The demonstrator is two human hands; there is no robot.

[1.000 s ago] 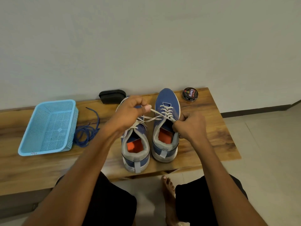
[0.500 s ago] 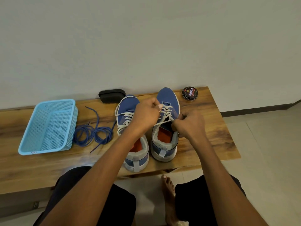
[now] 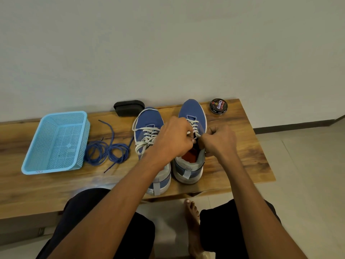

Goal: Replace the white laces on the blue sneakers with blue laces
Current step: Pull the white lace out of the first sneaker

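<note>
A light blue mesh basket (image 3: 56, 143) sits on the wooden bench (image 3: 242, 146). A black brush (image 3: 128, 107) and a shoe polish tin (image 3: 218, 106) lie by the wall.

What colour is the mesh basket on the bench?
Light blue basket; the head view, the only one, shows it.
</note>
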